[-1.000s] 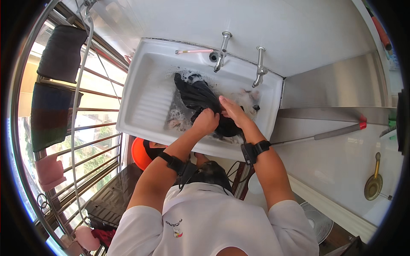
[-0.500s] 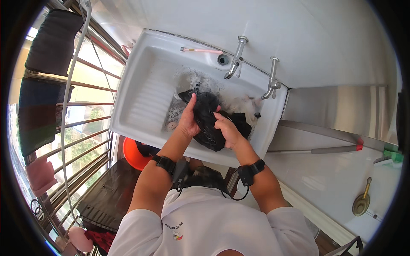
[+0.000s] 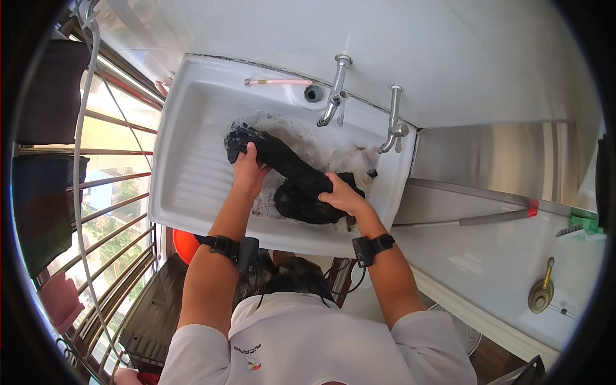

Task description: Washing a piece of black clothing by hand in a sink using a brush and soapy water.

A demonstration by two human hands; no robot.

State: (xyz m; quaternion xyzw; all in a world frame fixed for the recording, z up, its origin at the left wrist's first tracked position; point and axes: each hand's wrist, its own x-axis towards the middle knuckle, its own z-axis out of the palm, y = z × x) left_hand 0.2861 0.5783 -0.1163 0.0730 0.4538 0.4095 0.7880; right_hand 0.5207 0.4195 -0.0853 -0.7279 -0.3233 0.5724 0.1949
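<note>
A wet black garment (image 3: pixel 285 157) stretches between my hands over the white laundry sink (image 3: pixel 173 173). My left hand (image 3: pixel 249 172) is closed round its left part, beside a soapy, bunched end. Toward the right, my right hand (image 3: pixel 343 194) grips the same cloth, thumb on top. More black cloth hangs in folds below and between the hands, down in the basin; whether it is all one piece I cannot tell. Foamy water (image 3: pixel 260 120) surrounds the cloth, and pale fabric (image 3: pixel 350 160) lies in it at the right.
Two metal taps (image 3: pixel 335 96) (image 3: pixel 393 128) reach over the sink's back edge. A pink-handled brush (image 3: pixel 276 81) rests on the rear ledge near a drain hole (image 3: pixel 313 94). Window bars (image 3: pixel 119 173) with hanging cloths stand at left; an orange bucket (image 3: pixel 184 245) sits below the sink.
My hands have moved apart, the left one toward the ribbed side of the sink. The black garment, bunched before, is now drawn out lengthwise. The whole view has shifted slightly.
</note>
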